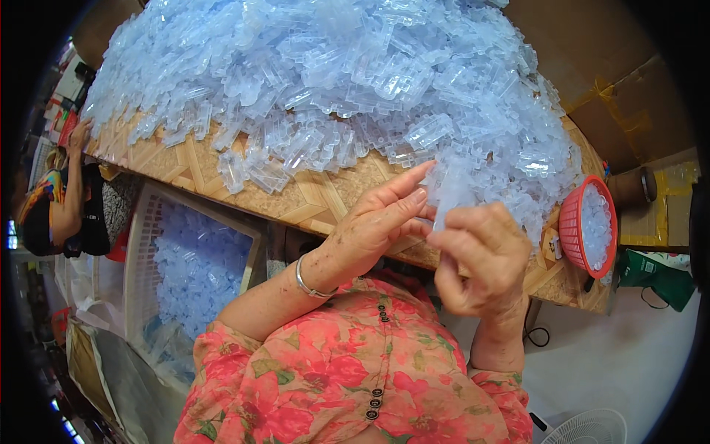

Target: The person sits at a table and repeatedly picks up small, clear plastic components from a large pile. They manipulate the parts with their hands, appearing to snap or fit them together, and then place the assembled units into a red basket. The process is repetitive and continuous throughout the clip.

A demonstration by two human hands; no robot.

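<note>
Between my two hands, above the near edge of the table, is a clear, frosted plastic piece (447,194). My left hand (381,213) holds it from the left, thumb and fingertips at its edge. The fingers of my right hand (484,255) are curled, and thumb and forefinger pinch its lower end. Some of the grip is hidden behind the fingers. Just beyond lies a large heap of clear, bluish plastic pieces (318,66), many of them flat and rectangular.
The wood-patterned table (200,159) carries the heap. A red plastic basket (571,229) with small clear pieces stands at its right end. Left of me is a pale crate (140,259) of clear pieces. Another person's arm (72,177) reaches the table's left end. A fan (588,429) stands lower right.
</note>
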